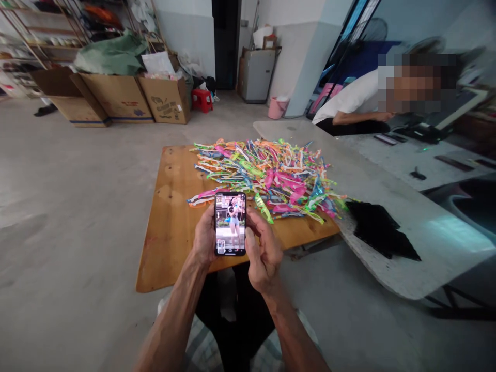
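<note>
I hold a black smartphone upright in front of me, its screen lit and showing a picture. My left hand wraps round the phone's left edge. My right hand is closed round its right edge, with the thumb beside the screen. Just beyond the phone a heap of bright plastic strips in pink, green, orange and blue lies on a low wooden table.
A grey stone-topped table adjoins the wooden one on the right, with a black cloth on it. Another person leans over it at the far right. Cardboard boxes stand at the back left on a bare concrete floor.
</note>
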Demonstrator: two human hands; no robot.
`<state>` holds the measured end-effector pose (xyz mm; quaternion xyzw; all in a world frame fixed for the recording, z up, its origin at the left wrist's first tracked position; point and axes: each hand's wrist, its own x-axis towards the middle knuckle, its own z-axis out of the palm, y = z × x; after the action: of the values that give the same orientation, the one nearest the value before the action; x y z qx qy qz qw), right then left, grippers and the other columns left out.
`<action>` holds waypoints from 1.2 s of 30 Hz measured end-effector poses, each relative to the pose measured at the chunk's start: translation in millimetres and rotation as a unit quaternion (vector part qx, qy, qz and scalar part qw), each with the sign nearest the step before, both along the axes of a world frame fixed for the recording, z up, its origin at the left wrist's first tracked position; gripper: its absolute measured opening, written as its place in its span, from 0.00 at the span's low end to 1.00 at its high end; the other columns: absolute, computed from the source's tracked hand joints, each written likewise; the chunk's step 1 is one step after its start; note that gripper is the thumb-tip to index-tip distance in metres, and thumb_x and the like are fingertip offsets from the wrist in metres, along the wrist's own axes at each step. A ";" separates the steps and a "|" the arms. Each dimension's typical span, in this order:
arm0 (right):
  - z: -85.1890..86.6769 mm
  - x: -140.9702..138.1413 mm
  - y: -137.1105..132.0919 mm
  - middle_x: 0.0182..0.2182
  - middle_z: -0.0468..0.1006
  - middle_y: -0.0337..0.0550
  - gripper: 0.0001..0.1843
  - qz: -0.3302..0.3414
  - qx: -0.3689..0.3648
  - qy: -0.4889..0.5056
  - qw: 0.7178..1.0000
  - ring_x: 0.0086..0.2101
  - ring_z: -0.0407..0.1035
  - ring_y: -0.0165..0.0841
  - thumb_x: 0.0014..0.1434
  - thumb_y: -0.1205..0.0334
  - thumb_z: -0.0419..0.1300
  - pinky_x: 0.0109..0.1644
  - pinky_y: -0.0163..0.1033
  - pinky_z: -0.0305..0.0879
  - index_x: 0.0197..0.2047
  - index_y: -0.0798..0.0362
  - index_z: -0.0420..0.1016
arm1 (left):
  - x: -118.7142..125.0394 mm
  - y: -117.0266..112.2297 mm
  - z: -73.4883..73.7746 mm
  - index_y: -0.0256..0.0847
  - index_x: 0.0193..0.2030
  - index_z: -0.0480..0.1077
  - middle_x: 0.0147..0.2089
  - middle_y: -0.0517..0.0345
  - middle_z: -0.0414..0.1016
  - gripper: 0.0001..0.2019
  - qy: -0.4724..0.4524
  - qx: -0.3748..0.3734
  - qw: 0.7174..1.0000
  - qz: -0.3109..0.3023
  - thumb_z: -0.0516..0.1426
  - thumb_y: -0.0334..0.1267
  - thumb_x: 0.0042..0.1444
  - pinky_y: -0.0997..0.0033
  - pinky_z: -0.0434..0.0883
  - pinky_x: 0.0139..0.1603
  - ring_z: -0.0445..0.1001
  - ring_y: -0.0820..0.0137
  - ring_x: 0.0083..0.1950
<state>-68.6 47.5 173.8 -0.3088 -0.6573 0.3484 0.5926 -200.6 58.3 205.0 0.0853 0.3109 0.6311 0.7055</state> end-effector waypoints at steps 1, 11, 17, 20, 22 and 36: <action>-0.3 0.1 0.0 0.59 0.73 0.50 0.23 -0.002 0.001 0.001 1.000 0.55 0.72 0.42 0.70 0.61 0.54 0.60 0.52 0.72 0.66 0.49 0.66 | 0.5 0.1 -0.1 0.31 0.43 0.74 0.35 0.45 0.81 0.21 0.001 0.004 1.000 0.002 0.47 0.47 0.68 0.58 0.79 0.44 0.82 0.57 0.39; -3.2 -1.9 0.7 0.59 0.73 0.51 0.23 0.000 0.006 -0.005 1.000 0.55 0.72 0.43 0.70 0.60 0.54 0.60 0.54 0.72 0.66 0.48 0.65 | 0.3 0.4 0.9 0.32 0.40 0.74 0.35 0.47 0.81 0.18 0.008 0.002 1.000 0.030 0.50 0.45 0.66 0.61 0.79 0.42 0.82 0.59 0.37; -3.6 -2.2 0.6 0.59 0.73 0.51 0.22 -0.002 0.003 -0.007 1.000 0.55 0.72 0.43 0.70 0.59 0.55 0.60 0.52 0.73 0.65 0.49 0.67 | -1.9 0.9 -4.2 0.32 0.40 0.75 0.35 0.46 0.81 0.19 0.009 0.001 0.999 0.032 0.50 0.46 0.66 0.60 0.79 0.41 0.81 0.58 0.38; -4.7 -2.9 0.5 0.59 0.73 0.52 0.22 0.004 -0.005 -0.001 1.000 0.55 0.72 0.43 0.70 0.60 0.55 0.60 0.53 0.73 0.66 0.49 0.66 | -1.9 0.0 -4.1 0.32 0.40 0.74 0.34 0.47 0.81 0.19 0.006 0.002 0.999 0.031 0.48 0.44 0.68 0.61 0.79 0.42 0.81 0.59 0.38; -4.8 -3.4 0.3 0.59 0.73 0.52 0.23 0.006 -0.005 0.004 1.000 0.55 0.72 0.43 0.70 0.59 0.55 0.60 0.54 0.72 0.66 0.49 0.66 | -1.8 -0.5 -3.5 0.33 0.39 0.74 0.34 0.48 0.81 0.19 0.006 0.007 1.000 0.024 0.47 0.44 0.68 0.61 0.79 0.42 0.81 0.60 0.38; -5.5 -1.2 0.6 0.59 0.73 0.52 0.23 0.007 0.004 0.002 1.000 0.55 0.72 0.44 0.70 0.60 0.55 0.60 0.54 0.73 0.66 0.49 0.65 | -0.1 -1.5 -1.6 0.31 0.44 0.76 0.36 0.47 0.82 0.18 0.025 0.020 0.999 0.022 0.54 0.46 0.63 0.61 0.79 0.40 0.81 0.58 0.36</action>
<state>-69.8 48.1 168.3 -0.3010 -0.6596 0.3509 0.5926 -200.7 56.7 203.4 0.1085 0.3171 0.6503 0.6817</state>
